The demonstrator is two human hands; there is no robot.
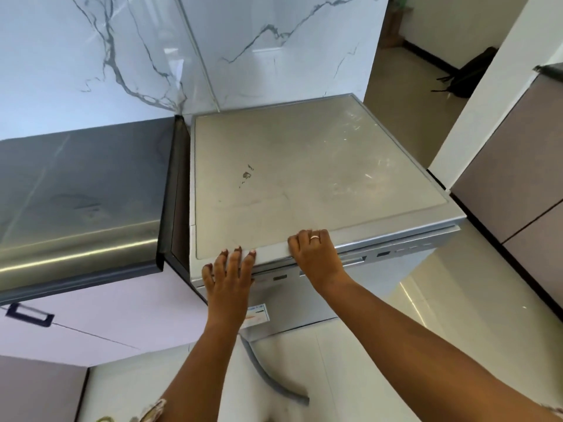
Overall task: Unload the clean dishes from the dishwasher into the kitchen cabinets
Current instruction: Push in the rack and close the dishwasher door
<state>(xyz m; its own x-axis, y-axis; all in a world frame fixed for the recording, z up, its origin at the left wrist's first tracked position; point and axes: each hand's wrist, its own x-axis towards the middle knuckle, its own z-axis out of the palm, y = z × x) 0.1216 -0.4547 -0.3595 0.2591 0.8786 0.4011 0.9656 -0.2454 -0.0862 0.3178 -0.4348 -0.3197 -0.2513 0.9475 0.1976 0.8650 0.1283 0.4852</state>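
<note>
Forearms: both bare, reaching up from the lower frame edge toward the appliance front.
Left hand (227, 278): fingers straight and spread, with the fingertips resting on the front lip of the appliance top; nothing is gripped.
Right hand (315, 254): fingers curled over the same front lip, just beside the left hand; thumb hidden. A gold band ring (314, 237) sits on one finger.
Task item: silver freestanding dishwasher (304, 172) with a flat scuffed beige top, standing in the corner against the white grey-veined marble wall (91, 41). Its door looks closed, so no dishes are visible.
Left of dishwasher: brushed steel countertop (76, 184) over pale lilac cabinet fronts (122, 315).
Floor: curved grey hose (268, 376) lying on the pale tiles in front of the dishwasher base.
Background: black backpack (469, 74) on the floor, well apart at upper right.
</note>
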